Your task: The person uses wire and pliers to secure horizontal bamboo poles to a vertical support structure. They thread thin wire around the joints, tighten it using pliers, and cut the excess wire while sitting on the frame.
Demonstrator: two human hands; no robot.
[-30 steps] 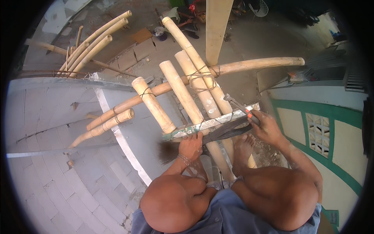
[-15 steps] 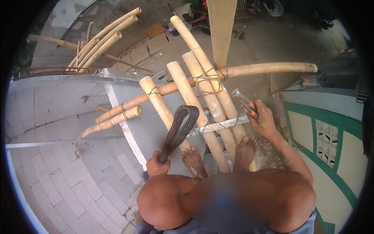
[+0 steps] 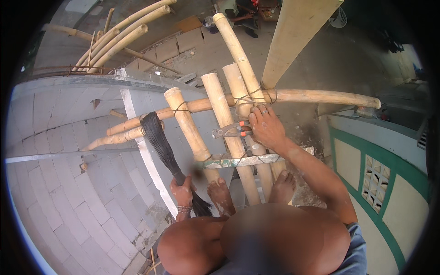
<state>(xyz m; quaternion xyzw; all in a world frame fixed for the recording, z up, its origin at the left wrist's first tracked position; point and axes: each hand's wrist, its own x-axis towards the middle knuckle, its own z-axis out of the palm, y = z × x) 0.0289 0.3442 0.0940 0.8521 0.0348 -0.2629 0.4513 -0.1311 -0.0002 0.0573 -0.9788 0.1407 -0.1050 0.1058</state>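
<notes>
My left hand (image 3: 182, 192) is closed round the middle of a bundle of dark tie wire (image 3: 158, 140); its long part leans up and left, with a loose end below my fist. My right hand (image 3: 267, 130) grips a pair of pincers (image 3: 231, 130) with orange marks on the handles. Their jaws point left, over a bamboo pole (image 3: 219, 105). My right knuckles are close to the wire-bound joint where upright bamboo poles cross a long horizontal bamboo pole (image 3: 316, 96). Most of the pincers' handles are hidden in my palm.
My bare feet (image 3: 221, 196) rest among the bamboo, by a paint-flecked wooden crosspiece (image 3: 256, 159). A grey block wall (image 3: 91, 201) drops away at left. A green-framed wall (image 3: 343, 149) stands at right. Beyond are a wide post (image 3: 293, 41), stacked bamboo (image 3: 119, 46) and a seated person (image 3: 236, 16).
My right hand has moved left and inward with the pincers, whose jaws turned to point left. The wire bundle has swung leftward in my left hand. The whole view has shifted slightly.
</notes>
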